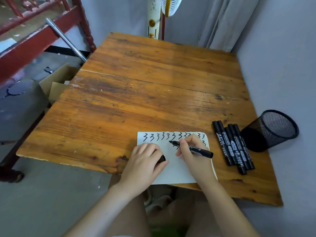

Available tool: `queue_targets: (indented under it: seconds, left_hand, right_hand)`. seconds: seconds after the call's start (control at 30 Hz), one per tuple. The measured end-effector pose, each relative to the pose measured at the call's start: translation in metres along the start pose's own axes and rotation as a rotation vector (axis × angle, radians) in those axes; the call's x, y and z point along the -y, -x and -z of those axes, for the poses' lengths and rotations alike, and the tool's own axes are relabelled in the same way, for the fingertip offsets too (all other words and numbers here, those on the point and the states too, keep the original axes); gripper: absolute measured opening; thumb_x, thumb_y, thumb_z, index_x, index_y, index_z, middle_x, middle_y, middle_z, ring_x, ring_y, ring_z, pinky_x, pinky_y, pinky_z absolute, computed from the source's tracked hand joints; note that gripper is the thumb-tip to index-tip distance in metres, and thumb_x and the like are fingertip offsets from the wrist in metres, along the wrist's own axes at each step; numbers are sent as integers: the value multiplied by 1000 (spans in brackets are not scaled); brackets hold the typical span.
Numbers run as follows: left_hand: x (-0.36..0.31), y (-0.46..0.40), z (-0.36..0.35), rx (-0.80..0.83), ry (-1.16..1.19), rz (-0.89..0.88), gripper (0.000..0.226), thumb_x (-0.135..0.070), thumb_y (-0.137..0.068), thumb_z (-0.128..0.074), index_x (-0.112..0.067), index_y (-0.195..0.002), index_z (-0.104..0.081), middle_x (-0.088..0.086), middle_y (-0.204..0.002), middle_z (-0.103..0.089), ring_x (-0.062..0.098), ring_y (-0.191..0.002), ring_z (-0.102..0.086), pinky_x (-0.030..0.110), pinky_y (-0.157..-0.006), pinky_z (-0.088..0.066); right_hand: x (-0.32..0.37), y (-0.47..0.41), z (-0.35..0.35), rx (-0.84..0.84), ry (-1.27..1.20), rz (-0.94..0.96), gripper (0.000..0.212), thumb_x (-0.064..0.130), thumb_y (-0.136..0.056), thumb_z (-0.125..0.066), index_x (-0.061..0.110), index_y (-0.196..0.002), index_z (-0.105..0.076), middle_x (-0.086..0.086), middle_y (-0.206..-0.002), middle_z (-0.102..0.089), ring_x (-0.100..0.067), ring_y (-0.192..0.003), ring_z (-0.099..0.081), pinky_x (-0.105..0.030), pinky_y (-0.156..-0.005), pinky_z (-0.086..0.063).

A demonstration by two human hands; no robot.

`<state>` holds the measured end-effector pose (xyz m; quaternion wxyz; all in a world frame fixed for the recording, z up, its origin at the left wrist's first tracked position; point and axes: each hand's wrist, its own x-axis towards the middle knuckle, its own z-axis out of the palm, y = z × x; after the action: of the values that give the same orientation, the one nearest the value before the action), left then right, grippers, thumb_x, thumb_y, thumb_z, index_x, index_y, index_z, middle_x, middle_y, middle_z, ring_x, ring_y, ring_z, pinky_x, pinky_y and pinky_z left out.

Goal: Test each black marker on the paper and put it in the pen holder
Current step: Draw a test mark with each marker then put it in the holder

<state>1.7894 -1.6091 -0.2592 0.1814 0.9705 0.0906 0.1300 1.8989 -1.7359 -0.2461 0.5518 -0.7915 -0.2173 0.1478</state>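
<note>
Gripping an uncapped black marker (193, 148) pen-fashion, the right hand (193, 151) rests on the white paper (172, 170) at about 5 o'clock on the wooden counter (145, 82), with the marker's tip pointing toward 10 o'clock, at or just above the sheet below a row of inked "3" marks (172, 136) along the paper's far edge. The left hand (145, 161) lies on the sheet's 9 o'clock side, fingers curled around a small black cap (162, 159) whose end shows beside the thumb. Five more capped black markers (233, 146) lie side by side on the counter at 3 o'clock from the paper, just clear of it. Beyond them, at the counter's 4 o'clock edge, the black mesh pen holder (271, 129) lies tipped, its open mouth facing the wall.
</note>
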Motion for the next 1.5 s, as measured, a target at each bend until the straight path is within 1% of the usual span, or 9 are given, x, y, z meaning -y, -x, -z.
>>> queue_targets:
  seconds: [0.6, 0.73, 0.93, 1.03, 1.17, 1.27, 1.37, 1.43, 1.5]
  left_hand:
    - [-2, 0, 2, 45, 51, 35, 30, -43, -85, -43, -17, -86, -59, -4, -89, -57, 14, -88, -48, 25, -81, -35]
    - [-3, -4, 6, -47, 229, 91, 30, -43, -82, -49, -15, -80, -60, -3, -80, -57, 11, -81, -47, 23, -75, -34]
    - [-18, -13, 20, -88, 414, 58, 30, -47, -79, -50, -19, -81, -60, -13, -72, -59, 7, -67, -48, 16, -61, -36]
    - [-26, -17, 24, -75, 416, -7, 32, -48, -79, -50, -18, -81, -60, -10, -71, -60, 10, -68, -48, 23, -54, -40]
    - [-38, -22, 33, 62, 457, -21, 40, -53, -80, -43, -15, -74, -56, -5, -62, -53, 14, -62, -47, 27, -50, -35]
    - [-45, -30, 45, 260, 807, 69, 33, -42, -88, -41, -22, -61, -44, -10, -51, -39, 6, -46, -35, 19, -46, -26]
    - [-45, -38, 61, 497, 1180, 196, 39, -39, -92, -37, -18, -59, -37, -13, -45, -28, 7, -39, -22, 21, -43, -18]
    - [-47, -41, 61, 422, 1013, 157, 39, -41, -92, -36, -21, -58, -38, -11, -42, -30, 5, -39, -24, 21, -43, -19]
    - [-48, -41, 52, 224, 627, 8, 36, -44, -89, -37, -24, -61, -44, -11, -44, -37, 5, -43, -36, 19, -43, -23]
  right_hand:
    - [2, 1, 1, 28, -27, -26, 27, 13, -91, -51, 10, -65, -51, 0, -53, -58, -4, -52, -51, -13, -55, -41]
    - [10, 3, 14, -49, -219, -68, 32, 14, -95, -45, 0, -66, -53, 2, -43, -51, -6, -44, -43, -15, -47, -36]
    - [25, 11, 22, -44, -361, -55, 33, 24, -84, -44, 20, -54, -54, 4, -37, -41, -6, -37, -36, -16, -42, -30]
    - [30, 13, 26, 2, -386, -31, 32, 23, -83, -44, 15, -54, -53, 3, -37, -40, -7, -37, -36, -18, -43, -30]
    - [35, 13, 25, 119, -386, -41, 31, 25, -84, -42, 13, -56, -49, 5, -36, -39, -9, -36, -34, -22, -44, -29]
    - [41, 9, 25, 174, -519, -40, 30, 18, -83, -40, 17, -54, -46, 7, -34, -36, -8, -32, -27, -21, -41, -24]
    - [49, 4, 26, 192, -518, 23, 29, 16, -83, -43, 3, -58, -37, 6, -36, -36, -8, -33, -29, -20, -41, -24]
    - [50, 1, 26, 183, -520, -3, 30, 13, -86, -41, 1, -58, -35, 5, -36, -35, -8, -33, -29, -22, -41, -23]
    - [48, 2, 26, 148, -532, -73, 35, 7, -92, -37, 8, -57, -39, 4, -35, -33, -9, -33, -26, -24, -42, -21]
